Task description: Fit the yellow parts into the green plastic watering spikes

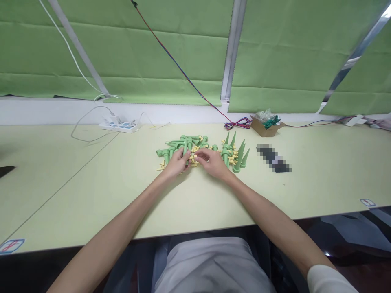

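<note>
My left hand (179, 163) is closed around a green plastic spike (185, 146), which stands roughly upright in its fingers. Close beside it, my right hand (212, 162) pinches a small yellow plastic piece (193, 157) between thumb and fingertips, right against the spike's side. Behind both hands lies a heap of similar green spikes (172, 151), some with wide collars at one end. Small yellow pieces (234, 156) are scattered among them. To the right of the heap, a few green spikes (240, 156) stand on their collars, points up. My fingers partly hide the held parts.
A pale table (201, 203) carries everything. At the back right is a cardboard box (265, 127) with clear plastic and green items, beside a coiled red-blue cable (238, 123). A power strip (119, 125) sits at the back left. A blurred dark object (274, 158) lies right of the spikes.
</note>
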Action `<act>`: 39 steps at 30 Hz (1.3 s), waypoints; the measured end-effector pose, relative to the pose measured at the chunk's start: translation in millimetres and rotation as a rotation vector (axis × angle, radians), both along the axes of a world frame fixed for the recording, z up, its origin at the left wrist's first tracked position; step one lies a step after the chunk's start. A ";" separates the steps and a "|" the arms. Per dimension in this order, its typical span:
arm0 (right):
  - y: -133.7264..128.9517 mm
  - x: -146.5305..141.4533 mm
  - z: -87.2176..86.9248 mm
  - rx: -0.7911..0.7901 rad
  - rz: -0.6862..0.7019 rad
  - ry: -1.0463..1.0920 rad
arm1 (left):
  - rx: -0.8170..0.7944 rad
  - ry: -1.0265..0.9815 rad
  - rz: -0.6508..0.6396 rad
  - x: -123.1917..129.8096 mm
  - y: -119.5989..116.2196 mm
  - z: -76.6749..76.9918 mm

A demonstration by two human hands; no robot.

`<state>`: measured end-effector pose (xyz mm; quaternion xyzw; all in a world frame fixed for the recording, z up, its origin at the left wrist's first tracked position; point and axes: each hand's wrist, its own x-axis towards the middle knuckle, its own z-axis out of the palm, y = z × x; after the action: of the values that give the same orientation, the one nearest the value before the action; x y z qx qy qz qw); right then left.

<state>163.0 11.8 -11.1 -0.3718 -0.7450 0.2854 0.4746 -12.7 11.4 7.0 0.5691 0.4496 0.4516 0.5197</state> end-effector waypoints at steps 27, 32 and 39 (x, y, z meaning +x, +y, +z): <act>-2.9 -0.9 0.0 -0.004 0.064 0.005 | 0.014 -0.058 -0.022 -0.9 2.1 -7.6; -1.9 -0.6 -1.2 0.033 0.070 -0.005 | 0.074 0.004 -0.023 -2.1 4.5 -11.3; 0.2 -0.2 -2.5 0.044 0.071 -0.009 | 0.122 0.155 0.012 -1.4 6.4 -13.6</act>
<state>162.7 11.9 -13.6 -0.3361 -0.7660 0.2839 0.4687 -14.1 17.8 -6.5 0.6302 0.4635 0.4358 0.4450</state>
